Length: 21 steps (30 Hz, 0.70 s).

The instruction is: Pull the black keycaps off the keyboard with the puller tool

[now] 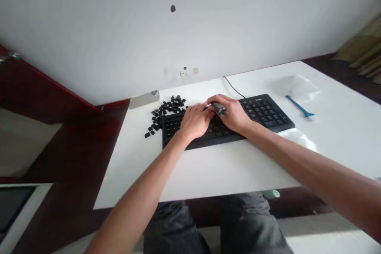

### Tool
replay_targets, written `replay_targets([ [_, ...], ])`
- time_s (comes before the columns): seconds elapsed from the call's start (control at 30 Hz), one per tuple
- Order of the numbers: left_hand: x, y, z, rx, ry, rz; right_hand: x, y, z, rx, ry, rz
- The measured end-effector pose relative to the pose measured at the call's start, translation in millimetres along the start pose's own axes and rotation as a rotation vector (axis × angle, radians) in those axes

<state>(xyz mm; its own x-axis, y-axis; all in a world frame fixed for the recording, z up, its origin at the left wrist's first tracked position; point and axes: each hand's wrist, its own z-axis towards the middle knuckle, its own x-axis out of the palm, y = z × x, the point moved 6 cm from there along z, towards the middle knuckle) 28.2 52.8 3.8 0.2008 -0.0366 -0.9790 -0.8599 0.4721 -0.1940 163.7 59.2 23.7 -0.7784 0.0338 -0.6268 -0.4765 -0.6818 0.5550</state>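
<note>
The right hand [232, 114] was closed around a dark cylindrical tool [219, 108], its fingers wrapped over the tool's body above the middle of a black keyboard [226, 125]. The left hand [195, 121] was curled just beside it, with its fingertips [205, 107] close to the tool's far end; whether that hand gripped anything could not be told from this view. Both palms hung low over the keys, and the keyboard lay on a white desk [131, 174]. A heap of loose black keycaps [163, 113] sat just past the keyboard's left end, touching its back corner, with a few strays lying apart toward the desk's left side. A black cable [233, 86] ran from the keyboard's back edge toward the wall. To the right lay a slender blue tool [299, 106], near a clear plastic bag [296, 87], and a crumpled white plastic sheet [297, 139] touched the keyboard's right end. A pale grey block [144, 99] stood at the desk's back left corner, below a wall socket plate [189, 72].
</note>
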Motion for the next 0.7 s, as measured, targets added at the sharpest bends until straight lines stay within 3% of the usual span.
replay_targets([
  [0.63, 3.4, 0.7, -0.3, 0.052, -0.075, -0.013, -3.2, 10.2, 1.3, 0.011, -0.018, 0.004],
  [0.7, 3.6, 0.7, -0.6, 0.045, -0.079, -0.012, -8.6, 8.2, 3.1, 0.015, -0.086, 0.016],
])
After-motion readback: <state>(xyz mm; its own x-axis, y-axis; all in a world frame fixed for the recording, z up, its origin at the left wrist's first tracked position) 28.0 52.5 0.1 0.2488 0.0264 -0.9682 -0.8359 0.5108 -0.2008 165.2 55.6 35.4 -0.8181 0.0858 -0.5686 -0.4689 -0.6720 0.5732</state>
